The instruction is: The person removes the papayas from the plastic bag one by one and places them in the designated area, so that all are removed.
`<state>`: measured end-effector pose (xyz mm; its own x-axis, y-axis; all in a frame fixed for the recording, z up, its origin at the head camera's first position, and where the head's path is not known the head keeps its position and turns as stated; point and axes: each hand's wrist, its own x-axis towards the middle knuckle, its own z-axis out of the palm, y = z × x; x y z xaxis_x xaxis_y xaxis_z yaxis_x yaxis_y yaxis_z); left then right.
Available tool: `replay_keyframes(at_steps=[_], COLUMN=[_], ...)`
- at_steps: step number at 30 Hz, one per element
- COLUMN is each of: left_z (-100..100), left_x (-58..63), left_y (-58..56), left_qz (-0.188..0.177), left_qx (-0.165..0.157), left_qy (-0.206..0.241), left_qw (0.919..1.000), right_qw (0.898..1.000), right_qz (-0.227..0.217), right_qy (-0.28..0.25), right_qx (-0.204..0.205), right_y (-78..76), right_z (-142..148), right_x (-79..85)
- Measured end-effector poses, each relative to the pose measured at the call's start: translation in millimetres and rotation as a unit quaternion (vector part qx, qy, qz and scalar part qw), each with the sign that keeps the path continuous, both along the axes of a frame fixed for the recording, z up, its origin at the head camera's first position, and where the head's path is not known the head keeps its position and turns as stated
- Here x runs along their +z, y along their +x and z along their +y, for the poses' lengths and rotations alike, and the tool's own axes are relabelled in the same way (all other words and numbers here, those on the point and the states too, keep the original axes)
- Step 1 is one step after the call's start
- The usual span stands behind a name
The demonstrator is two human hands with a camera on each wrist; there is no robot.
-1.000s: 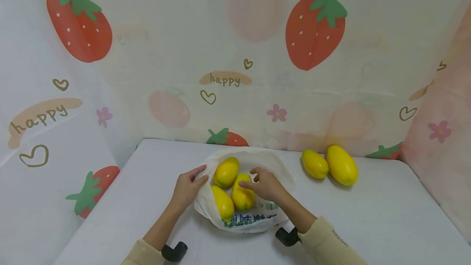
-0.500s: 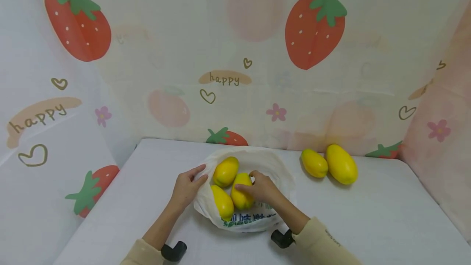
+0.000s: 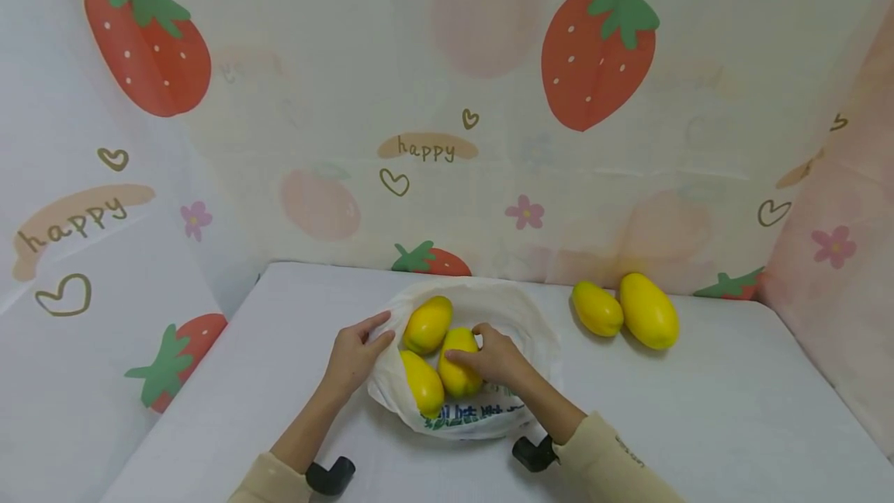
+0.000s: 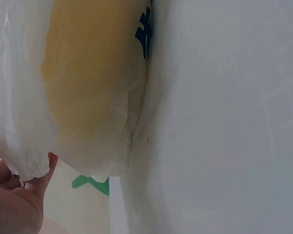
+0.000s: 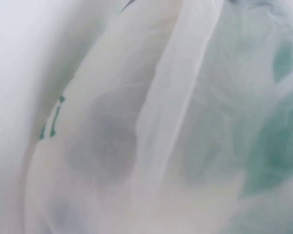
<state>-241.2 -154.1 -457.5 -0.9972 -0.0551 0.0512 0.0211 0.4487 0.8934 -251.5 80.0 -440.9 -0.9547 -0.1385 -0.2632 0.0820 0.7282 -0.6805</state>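
Note:
A white plastic bag point(image 3: 531, 309) with blue and green print lies open on the table, and three yellow mangoes are inside it. My left hand point(image 3: 354, 355) pinches the bag's left rim; in the left wrist view its thumb and fingers hold the thin plastic, with a mango showing yellow through it. Reaching into the bag, my right hand point(image 3: 499, 359) grips the right-hand mango point(image 3: 457, 379), thumb across its upper side. Beside that one lie the rear mango point(image 3: 428, 324) and the front mango point(image 3: 422, 383). In the right wrist view, bag plastic point(image 5: 112, 122) hides the hand.
Two more mangoes, a smaller one point(image 3: 597, 309) and a larger one point(image 3: 649, 311), lie side by side at the back right of the white table point(image 3: 733, 394). A strawberry-printed curtain point(image 3: 335, 99) hangs behind the table and along both sides.
My right hand has lowered slightly and moved left onto the right-hand mango, and its thumb and fingers have closed round it. The left hand stays at the bag's rim.

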Motion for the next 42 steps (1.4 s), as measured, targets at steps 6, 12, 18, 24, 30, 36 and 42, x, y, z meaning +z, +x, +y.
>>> replay_keyframes(at_steps=[6, 12, 18, 24, 30, 36, 42], left_z=[0.2, 0.8, 1.2, 1.6, 1.2, 0.9, 0.9], left_x=[-0.3, 0.9, 0.5, 1.1, 0.1, 0.1, 0.2], left_y=[0.0, 0.7, 0.8, 0.9, 0.3, 0.5, 0.9], left_qz=[-0.002, -0.001, -0.005, -0.003, 0.011, 0.010, 0.008], left_qx=[0.000, 0.001, 0.002, 0.002, 0.002, 0.003, 0.003], left_qy=[0.002, -0.005, -0.006, -0.003, 0.000, 0.000, -0.001], left_qw=[1.0000, 1.0000, 1.0000, 1.0000, 0.9999, 0.9999, 1.0000], right_qw=[1.000, 1.000, 1.000, 0.999, 0.999, 0.999, 0.999], right_qz=[-0.006, -0.002, -0.012, -0.006, 0.004, 0.019, 0.015], right_qy=[-0.012, -0.022, -0.023, -0.036, -0.041, -0.032, -0.032], right_qx=[-0.008, -0.008, -0.013, -0.013, 0.000, 0.018, 0.029], right_y=[0.7, 0.3, 0.3, 0.2, -1.8, -5.0, -5.6], right_z=[0.0, 0.1, -0.2, 0.8, 6.7, 13.5, 19.4], right_x=[0.2, -1.4, -0.7, -1.3, -1.2, 1.0, 5.1])
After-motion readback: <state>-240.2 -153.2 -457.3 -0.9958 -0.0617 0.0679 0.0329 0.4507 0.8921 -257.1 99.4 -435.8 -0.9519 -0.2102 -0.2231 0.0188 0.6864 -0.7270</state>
